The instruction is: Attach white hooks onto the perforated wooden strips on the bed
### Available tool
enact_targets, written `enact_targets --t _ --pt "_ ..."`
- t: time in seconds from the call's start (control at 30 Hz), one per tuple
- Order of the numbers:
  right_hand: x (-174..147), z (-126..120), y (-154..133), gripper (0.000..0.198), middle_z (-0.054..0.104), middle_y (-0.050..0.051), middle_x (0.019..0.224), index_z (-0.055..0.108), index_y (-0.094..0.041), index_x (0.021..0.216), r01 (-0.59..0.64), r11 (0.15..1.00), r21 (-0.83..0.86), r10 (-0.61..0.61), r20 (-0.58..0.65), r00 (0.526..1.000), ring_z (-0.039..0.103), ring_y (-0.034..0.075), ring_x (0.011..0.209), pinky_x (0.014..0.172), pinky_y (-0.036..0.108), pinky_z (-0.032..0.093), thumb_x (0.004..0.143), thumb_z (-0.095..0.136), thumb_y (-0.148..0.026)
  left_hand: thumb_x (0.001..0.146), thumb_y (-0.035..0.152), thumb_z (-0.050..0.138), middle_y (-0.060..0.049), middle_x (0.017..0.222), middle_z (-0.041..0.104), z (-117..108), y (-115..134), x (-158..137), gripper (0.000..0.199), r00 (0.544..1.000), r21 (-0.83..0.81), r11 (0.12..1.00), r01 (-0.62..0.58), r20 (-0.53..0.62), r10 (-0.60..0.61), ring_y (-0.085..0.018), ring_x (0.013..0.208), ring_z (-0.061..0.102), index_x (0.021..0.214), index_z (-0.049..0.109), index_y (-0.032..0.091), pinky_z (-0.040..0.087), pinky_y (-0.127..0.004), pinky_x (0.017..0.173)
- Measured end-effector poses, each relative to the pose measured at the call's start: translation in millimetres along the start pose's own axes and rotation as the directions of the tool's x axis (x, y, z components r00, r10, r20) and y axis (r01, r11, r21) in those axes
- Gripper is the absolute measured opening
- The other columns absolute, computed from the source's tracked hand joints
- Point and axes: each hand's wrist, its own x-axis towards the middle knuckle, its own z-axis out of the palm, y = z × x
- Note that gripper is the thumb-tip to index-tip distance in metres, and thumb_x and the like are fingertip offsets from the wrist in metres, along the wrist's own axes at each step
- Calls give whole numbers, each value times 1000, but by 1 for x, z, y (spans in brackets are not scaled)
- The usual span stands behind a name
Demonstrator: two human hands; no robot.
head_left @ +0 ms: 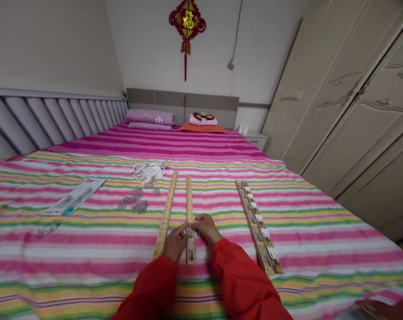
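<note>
A narrow wooden strip with rows of holes (189, 200) lies lengthwise on the bed between my hands. Two small metal hooks on clear backings (191, 254) sit on its near part. My left hand (175, 242) reaches in from the left, thumb and forefinger pinched at the strip's edge. From the right, my right hand (206, 227) meets it with its fingertips closed over the strip. Whatever is between the fingertips is too small to make out. A second perforated wooden strip (167, 211) lies just left of my left hand.
To the right lie two joined-looking strips carrying white and clear hooks (259, 222). Left are loose clear hooks (139, 206), a heap of white packaging (148, 172), a flat hook package (75, 195) and thin metal pieces (48, 228). Striped cloth (98, 275) covers the bed.
</note>
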Motion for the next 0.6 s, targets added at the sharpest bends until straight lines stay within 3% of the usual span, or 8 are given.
enact_targets --t 0.13,0.27,0.37,0.47,0.6 --pt "7 2 1 39 46 -10 40 45 -22 56 70 986 -149 -86 -105 991 41 9 39 40 22 29 37 80 -19 60 16 60 8 48 45 0 6 -1 49 999 17 999 32 31 -32 -9 46 40 108 68 15 32 -22 48" --pt "8 3 3 36 48 -8 43 46 -22 51 117 958 -261 -157 -139 978 43 11 44 42 23 28 41 81 -26 60 15 57 9 46 42 -1 12 -4 55 1000 54 998 20 23 -21 -9 44 38 115 64 15 30 -22 47" --pt "4 3 3 34 48 -8 43 47 -22 53 122 985 -125 -135 -103 986 43 10 43 42 23 28 42 79 -25 60 13 57 10 46 43 -1 12 -5 55 1000 78 997 13 2 -13 -8 44 37 114 65 16 30 -21 47" --pt "-2 -1 0 31 48 -9 42 49 -20 59 79 994 71 -80 17 997 41 9 39 41 22 29 43 76 -22 59 12 58 9 47 45 -1 9 -4 51 1000 44 999 22 7 -22 -9 45 38 110 67 17 32 -21 48" --pt "-11 -11 -3 33 45 -12 39 54 -18 70 54 991 119 -68 118 991 33 6 31 35 20 22 45 75 -24 60 12 59 8 49 45 3 4 -5 50 999 31 999 38 -3 -37 -9 47 39 109 66 18 33 -21 48"
